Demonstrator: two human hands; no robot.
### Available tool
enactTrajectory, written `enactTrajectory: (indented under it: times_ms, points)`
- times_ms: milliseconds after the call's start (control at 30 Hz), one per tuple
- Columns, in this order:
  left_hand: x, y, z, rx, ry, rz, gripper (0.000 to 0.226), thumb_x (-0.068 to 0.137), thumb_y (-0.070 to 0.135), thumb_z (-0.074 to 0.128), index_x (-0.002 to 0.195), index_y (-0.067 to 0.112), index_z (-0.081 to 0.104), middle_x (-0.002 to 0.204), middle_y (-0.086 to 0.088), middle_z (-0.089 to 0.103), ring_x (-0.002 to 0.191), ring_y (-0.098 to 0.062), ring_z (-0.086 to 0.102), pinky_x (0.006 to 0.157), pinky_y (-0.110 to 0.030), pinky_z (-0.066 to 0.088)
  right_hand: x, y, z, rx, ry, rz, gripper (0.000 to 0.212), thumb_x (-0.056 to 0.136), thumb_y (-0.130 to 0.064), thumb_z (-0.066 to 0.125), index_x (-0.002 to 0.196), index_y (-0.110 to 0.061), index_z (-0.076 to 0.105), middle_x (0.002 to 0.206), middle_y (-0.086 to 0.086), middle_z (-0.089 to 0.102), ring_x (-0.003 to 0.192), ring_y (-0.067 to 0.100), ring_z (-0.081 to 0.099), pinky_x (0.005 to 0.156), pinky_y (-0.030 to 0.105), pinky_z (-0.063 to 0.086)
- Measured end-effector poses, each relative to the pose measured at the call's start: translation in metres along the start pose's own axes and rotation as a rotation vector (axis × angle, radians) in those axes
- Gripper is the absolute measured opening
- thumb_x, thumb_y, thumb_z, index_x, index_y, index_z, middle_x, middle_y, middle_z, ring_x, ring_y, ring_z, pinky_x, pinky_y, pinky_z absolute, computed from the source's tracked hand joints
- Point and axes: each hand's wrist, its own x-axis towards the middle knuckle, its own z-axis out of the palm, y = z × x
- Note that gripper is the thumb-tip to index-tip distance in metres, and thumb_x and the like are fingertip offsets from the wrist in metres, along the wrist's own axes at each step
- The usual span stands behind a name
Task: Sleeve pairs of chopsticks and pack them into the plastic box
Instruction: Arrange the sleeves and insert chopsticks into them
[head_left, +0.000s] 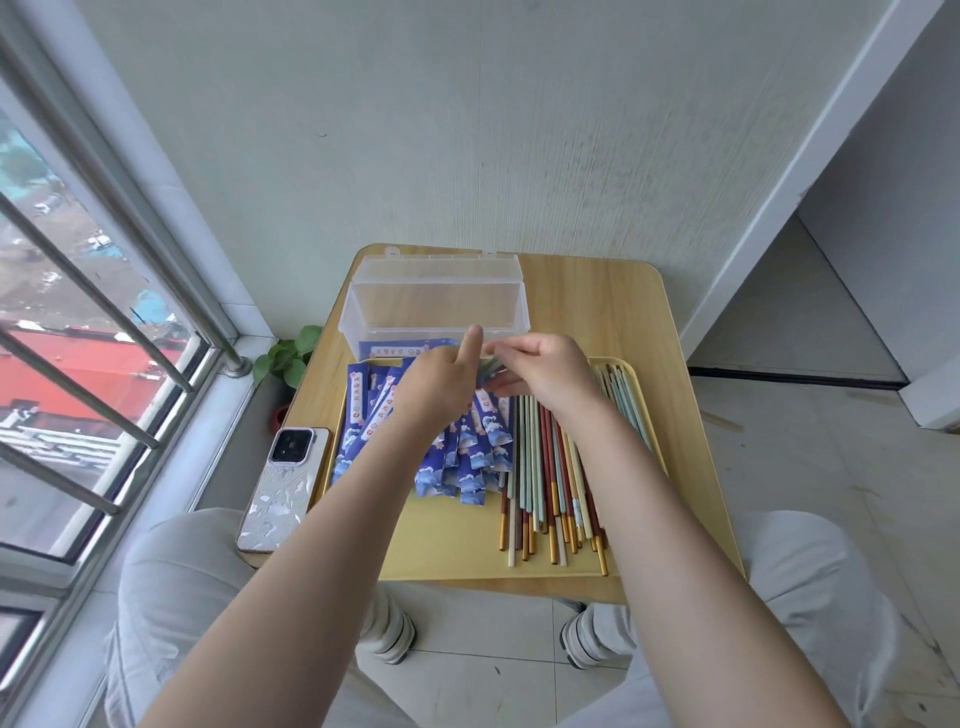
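A clear plastic box (435, 301) stands open at the back of the small table, with one blue sleeved pair (402, 347) lying in it. Blue patterned paper sleeves (467, 457) lie fanned on the yellow tray (519, 564). Loose red, green and cream chopsticks (550, 483) lie on the tray's right side. My left hand (441, 384) and my right hand (545, 371) meet just in front of the box, both pinching a blue sleeve with pale chopsticks (491, 371) between them. My left index finger points up.
A phone (285, 488) in a pale case lies at the table's left edge beside the tray. A small potted plant (285, 358) stands on the floor by the window. My knees are under the table's front edge. A wall stands right behind the table.
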Motion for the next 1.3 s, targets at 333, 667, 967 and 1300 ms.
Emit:
enactTrajectory:
  times_ms: [333,667,967,1300]
  points:
    - [0.029,-0.041,-0.014,-0.080,0.376,-0.065,0.046,0.102,0.021,0.042,0.147,0.011,0.043,0.153,-0.005,0.040,0.140,-0.024,0.036,0.116,-0.038,0.025,0.069,-0.015,-0.008,0.357,0.437,0.082,0.012,0.098,-0.005,0.063,0.108,-0.002,0.065,0.087,0.013,0.073,0.067,0.021,0.075,0.064,0.027,0.062]
    - [0.050,-0.083,0.006,0.139,0.259,-0.017,0.053,0.096,0.015,0.050,0.148,0.011,0.039,0.157,-0.007,0.035,0.154,-0.025,0.012,0.124,-0.047,0.005,0.145,-0.012,0.056,0.163,0.253,0.243,0.019,0.098,-0.004,0.062,0.114,0.007,0.062,0.092,0.022,0.072,0.072,0.026,0.076,0.070,0.033,0.063]
    - [0.055,-0.083,0.014,0.104,0.285,-0.044,0.051,0.096,0.018,0.053,0.146,0.010,0.042,0.159,-0.008,0.033,0.154,-0.026,0.011,0.124,-0.044,0.009,0.137,-0.020,0.043,0.071,0.075,0.230,0.034,0.098,0.006,0.049,0.132,0.007,0.050,0.122,0.019,0.058,0.080,0.031,0.076,0.074,0.034,0.063]
    - [0.025,-0.077,0.024,0.051,0.190,-0.184,0.027,0.096,0.022,0.054,0.118,0.012,0.066,0.127,-0.012,0.053,0.119,-0.031,0.048,0.092,-0.040,0.045,0.061,0.010,0.046,-0.850,-0.217,0.186,0.026,0.097,-0.032,0.062,0.082,-0.011,0.065,0.071,0.007,0.068,0.052,0.017,0.055,0.052,0.027,0.043]
